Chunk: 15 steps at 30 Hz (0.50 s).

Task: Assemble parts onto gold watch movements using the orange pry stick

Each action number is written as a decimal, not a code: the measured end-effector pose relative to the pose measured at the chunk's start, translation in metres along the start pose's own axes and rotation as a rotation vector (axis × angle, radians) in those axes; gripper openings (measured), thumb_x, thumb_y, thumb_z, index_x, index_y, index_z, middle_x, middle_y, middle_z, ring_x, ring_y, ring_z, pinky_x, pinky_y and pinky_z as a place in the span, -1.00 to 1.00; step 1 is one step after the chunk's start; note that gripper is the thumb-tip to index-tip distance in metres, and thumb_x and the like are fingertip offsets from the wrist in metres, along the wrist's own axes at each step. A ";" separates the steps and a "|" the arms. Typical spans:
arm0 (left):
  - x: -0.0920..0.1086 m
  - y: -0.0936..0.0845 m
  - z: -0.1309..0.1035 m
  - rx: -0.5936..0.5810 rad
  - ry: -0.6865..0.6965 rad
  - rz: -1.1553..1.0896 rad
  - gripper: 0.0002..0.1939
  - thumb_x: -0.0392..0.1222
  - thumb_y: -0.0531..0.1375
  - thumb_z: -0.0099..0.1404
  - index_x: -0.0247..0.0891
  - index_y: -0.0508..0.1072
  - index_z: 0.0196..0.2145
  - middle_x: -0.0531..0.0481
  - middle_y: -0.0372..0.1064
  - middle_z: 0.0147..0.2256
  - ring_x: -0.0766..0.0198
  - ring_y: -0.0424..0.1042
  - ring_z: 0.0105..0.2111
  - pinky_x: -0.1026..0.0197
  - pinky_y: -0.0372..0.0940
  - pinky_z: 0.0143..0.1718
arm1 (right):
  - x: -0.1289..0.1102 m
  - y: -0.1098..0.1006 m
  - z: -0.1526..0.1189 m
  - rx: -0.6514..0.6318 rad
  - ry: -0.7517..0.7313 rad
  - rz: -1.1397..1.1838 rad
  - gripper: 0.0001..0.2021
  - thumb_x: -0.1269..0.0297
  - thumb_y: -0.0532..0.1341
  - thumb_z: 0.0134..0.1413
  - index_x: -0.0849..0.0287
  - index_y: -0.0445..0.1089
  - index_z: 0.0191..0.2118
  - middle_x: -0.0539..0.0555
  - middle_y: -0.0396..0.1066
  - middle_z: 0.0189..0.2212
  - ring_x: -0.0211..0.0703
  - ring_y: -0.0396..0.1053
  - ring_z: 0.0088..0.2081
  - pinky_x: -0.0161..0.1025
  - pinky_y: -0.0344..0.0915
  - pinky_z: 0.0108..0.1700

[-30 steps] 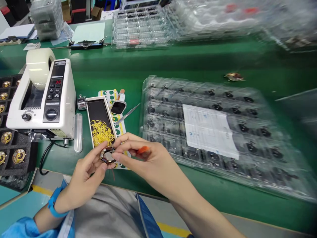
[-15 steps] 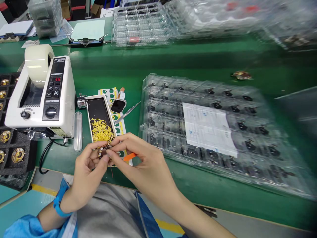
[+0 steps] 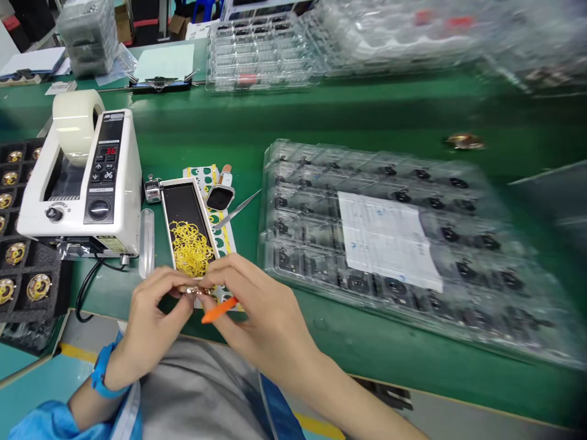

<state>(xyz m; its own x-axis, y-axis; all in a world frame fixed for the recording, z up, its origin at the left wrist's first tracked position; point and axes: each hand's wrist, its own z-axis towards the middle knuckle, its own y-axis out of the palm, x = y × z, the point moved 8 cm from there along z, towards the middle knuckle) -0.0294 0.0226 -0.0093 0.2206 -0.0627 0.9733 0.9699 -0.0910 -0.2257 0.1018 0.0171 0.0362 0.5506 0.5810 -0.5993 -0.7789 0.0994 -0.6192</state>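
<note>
Between my two hands, just below the small tray, is a small metallic round part (image 3: pixel 196 290), seen nearly edge-on. My left hand (image 3: pixel 158 318) pinches its left side; a blue band is round that wrist. The fingers of my right hand (image 3: pixel 257 305) close on its right side, and an orange tool (image 3: pixel 220 310) is also held in that hand, pointing down to the left. Yellow rings (image 3: pixel 190 247) lie heaped in the black tray with a white rim (image 3: pixel 204 211). Beside it are a watch (image 3: pixel 220 197), tweezers (image 3: pixel 238 209) and a punched white sheet (image 3: pixel 227 235).
A white tape dispenser (image 3: pixel 110 177) stands left, by a black foam tray (image 3: pixel 27 269) of round parts. Stacked clear trays (image 3: pixel 302 244) with a paper sheet (image 3: pixel 389 238) fill the right. More clear trays (image 3: pixel 261 52) and a clipboard (image 3: pixel 165 61) lie at the back.
The round part has been tilted from face-on to nearly edge-on between my fingers. The orange tool has swung down and left in my right hand. The view has shifted slightly.
</note>
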 end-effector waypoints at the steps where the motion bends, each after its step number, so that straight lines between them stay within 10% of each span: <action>1: 0.002 -0.006 0.002 0.053 0.017 0.009 -0.87 -0.37 0.22 0.20 -0.24 0.55 -0.44 0.01 0.43 -0.44 0.28 0.40 -0.40 0.30 0.29 -0.37 | -0.008 -0.004 -0.003 0.058 -0.065 -0.048 -0.91 0.46 0.14 0.22 0.12 0.31 -0.22 0.09 0.45 -0.33 -0.15 0.46 -0.32 -0.26 0.39 -0.38; 9: -0.016 0.007 -0.007 0.055 -0.286 -0.520 -0.72 -0.24 0.41 0.08 -0.24 0.33 -0.49 0.12 0.40 -0.60 0.39 0.38 -0.64 0.42 0.29 -0.61 | -0.034 -0.006 -0.027 0.172 -0.263 -0.311 -0.85 0.50 0.18 0.25 0.13 0.44 -0.16 0.12 0.57 -0.33 -0.23 0.42 -0.53 -0.26 0.32 -0.53; 15: -0.007 0.010 -0.018 0.032 -0.264 -0.559 -0.77 -0.12 0.37 0.24 -0.23 0.46 -0.21 0.14 0.46 -0.58 0.39 0.48 -0.61 0.43 0.44 -0.49 | -0.024 0.000 -0.019 0.166 -0.271 -0.239 -0.83 0.55 0.22 0.20 0.25 0.38 -0.11 0.19 0.59 -0.32 -0.11 0.53 -0.39 -0.24 0.38 -0.44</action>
<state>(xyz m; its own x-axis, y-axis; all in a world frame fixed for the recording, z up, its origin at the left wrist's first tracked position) -0.0229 0.0045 -0.0191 -0.3078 0.2344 0.9221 0.9478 -0.0088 0.3186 0.0945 -0.0116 0.0410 0.6402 0.7159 -0.2786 -0.6885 0.3739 -0.6214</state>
